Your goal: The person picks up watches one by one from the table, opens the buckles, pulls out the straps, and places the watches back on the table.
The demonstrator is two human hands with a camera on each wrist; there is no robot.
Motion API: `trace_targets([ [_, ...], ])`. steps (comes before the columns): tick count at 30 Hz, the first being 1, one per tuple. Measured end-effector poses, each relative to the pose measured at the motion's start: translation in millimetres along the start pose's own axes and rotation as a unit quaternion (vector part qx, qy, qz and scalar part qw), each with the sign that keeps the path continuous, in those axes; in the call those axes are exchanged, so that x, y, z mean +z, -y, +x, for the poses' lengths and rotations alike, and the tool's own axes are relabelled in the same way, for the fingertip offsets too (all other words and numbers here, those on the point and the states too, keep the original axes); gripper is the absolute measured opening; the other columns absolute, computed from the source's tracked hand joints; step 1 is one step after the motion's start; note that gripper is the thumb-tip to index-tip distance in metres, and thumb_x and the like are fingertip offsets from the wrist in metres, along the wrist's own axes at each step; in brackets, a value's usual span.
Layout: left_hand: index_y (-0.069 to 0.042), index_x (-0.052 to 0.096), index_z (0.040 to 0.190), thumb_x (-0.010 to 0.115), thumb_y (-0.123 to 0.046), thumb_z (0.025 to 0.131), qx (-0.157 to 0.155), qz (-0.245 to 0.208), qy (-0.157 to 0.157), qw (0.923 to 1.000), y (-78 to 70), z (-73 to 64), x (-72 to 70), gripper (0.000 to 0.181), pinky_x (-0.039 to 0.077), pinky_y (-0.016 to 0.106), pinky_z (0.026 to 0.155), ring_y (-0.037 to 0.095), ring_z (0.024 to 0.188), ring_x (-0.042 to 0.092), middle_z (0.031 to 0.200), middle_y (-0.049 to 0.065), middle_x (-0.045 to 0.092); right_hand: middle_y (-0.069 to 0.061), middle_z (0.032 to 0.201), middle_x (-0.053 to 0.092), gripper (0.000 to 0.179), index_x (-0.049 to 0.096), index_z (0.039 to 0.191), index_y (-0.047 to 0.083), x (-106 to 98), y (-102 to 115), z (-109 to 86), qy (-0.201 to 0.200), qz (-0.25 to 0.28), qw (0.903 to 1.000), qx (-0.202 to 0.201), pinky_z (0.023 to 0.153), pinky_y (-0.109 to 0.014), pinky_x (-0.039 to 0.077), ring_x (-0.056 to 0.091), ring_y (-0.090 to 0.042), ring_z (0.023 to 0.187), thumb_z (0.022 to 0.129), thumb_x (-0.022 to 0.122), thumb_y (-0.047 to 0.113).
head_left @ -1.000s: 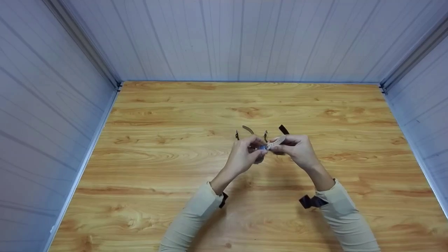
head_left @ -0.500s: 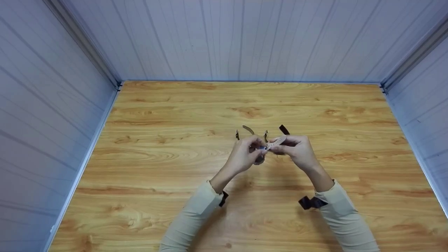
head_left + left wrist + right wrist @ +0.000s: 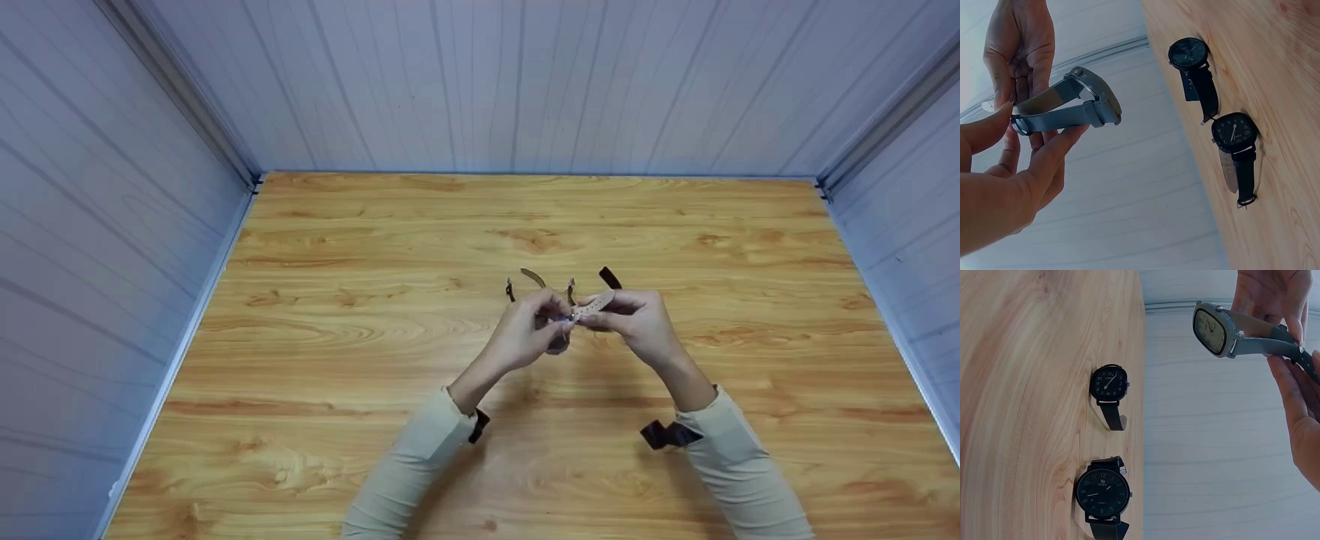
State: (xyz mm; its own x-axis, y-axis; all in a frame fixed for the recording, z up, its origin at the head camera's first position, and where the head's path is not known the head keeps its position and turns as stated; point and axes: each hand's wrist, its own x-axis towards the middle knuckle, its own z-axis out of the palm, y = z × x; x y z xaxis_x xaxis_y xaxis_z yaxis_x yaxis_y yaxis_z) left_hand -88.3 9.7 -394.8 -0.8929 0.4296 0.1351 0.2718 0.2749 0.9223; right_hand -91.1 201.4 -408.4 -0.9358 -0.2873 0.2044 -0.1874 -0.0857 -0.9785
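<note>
Both hands hold one grey wristwatch (image 3: 1210,331) above the table, its strap bent into a loop. My left hand (image 3: 521,330) pinches the strap near the buckle (image 3: 1021,125), thumb on one side and fingers on the other. Opposite it, my right hand (image 3: 637,322) pinches the pale, holed strap end (image 3: 595,303) beside the buckle. The rounded-square dial shows in the right wrist view and faces away from the hands. In the left wrist view the watch case (image 3: 1103,95) appears side-on. Fingers partly hide where the strap passes the buckle.
Two black wristwatches lie on the wooden table (image 3: 375,240) beyond the hands: a round one (image 3: 1102,494) and a rounded-square one (image 3: 1109,382). The head view shows mostly their strap ends. Pale panel walls (image 3: 480,90) close off the back and both sides.
Both hands stay in nearly the same place. The watch between them has turned slightly at the left fingers, and the bluish part seen there has become less visible.
</note>
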Motion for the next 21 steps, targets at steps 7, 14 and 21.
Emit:
trace_targets([
  [7,-0.003,0.057,0.090,0.063,-0.006,0.087,-0.003,-0.012,0.004,0.9999,-2.3,-1.0,-1.3,0.007,0.046,0.022,0.061,0.012,0.069,0.056,0.081,0.003,0.060,-0.010,0.091,0.068,0.012,0.060,0.082,-0.019,-0.4,0.7,0.5,0.011,0.004,0.9998,-0.017,0.068,-0.031,0.054,0.066,-0.020,0.078,0.079,0.065,-0.009],
  [14,-0.001,0.057,0.089,0.061,-0.006,0.087,-0.030,-0.056,-0.001,0.9980,-1.5,-0.7,-0.2,0.007,0.047,0.020,0.057,0.024,0.072,0.060,0.080,0.003,0.060,-0.010,0.091,0.068,0.014,0.059,0.083,-0.021,-0.8,1.3,-0.2,0.014,0.015,0.9996,-0.020,0.069,-0.033,0.054,0.066,-0.021,0.079,0.079,0.064,-0.009],
  [21,0.001,0.059,0.089,0.059,-0.003,0.088,-0.029,-0.061,-0.012,0.9977,0.6,-0.7,-2.8,0.005,0.049,0.021,0.062,0.019,0.075,0.061,0.084,0.006,0.061,-0.011,0.091,0.068,0.016,0.059,0.087,-0.021,-1.8,0.9,0.0,0.008,0.013,0.9998,-0.013,0.069,-0.036,0.054,0.066,-0.022,0.080,0.079,0.064,-0.009],
])
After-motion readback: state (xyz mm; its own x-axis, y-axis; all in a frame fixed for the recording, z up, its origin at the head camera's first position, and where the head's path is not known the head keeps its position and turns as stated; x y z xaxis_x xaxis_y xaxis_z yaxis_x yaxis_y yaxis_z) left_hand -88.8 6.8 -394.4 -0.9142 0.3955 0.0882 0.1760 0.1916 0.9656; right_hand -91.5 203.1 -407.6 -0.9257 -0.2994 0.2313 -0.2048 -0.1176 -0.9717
